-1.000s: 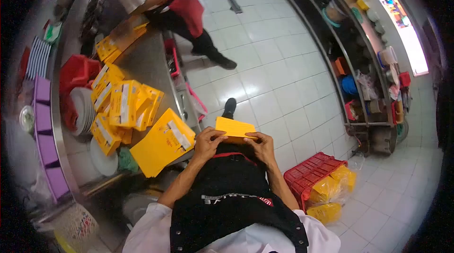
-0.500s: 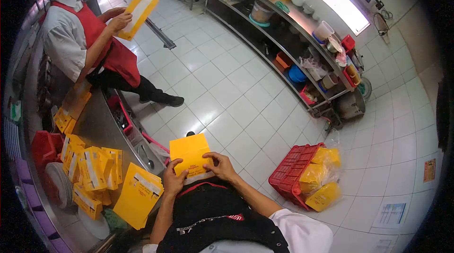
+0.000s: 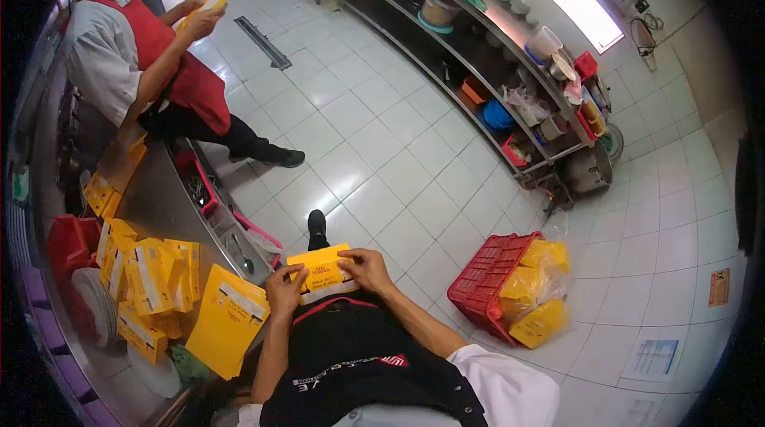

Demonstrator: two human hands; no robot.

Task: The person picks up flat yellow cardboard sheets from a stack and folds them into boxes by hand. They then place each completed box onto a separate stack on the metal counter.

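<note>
Pinch light and even on both sides of the printed yellow card [image 3: 323,269], thumbs flat near the edges, so the thin stock stays square and doesn't crease off line. Your left hand [image 3: 283,291] closes on its left edge and your right hand [image 3: 368,271] on its right side, both grips narrow, fingers partly hidden behind. Card sits between your hands, just in front of the black apron [image 3: 358,355], apart from the flat yellow stack [image 3: 227,323] on your left.

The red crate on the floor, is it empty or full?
Not empty: the red crate holds bagged yellow packs, which bulge from its opening. How full deeper in, I cannot tell.
</note>
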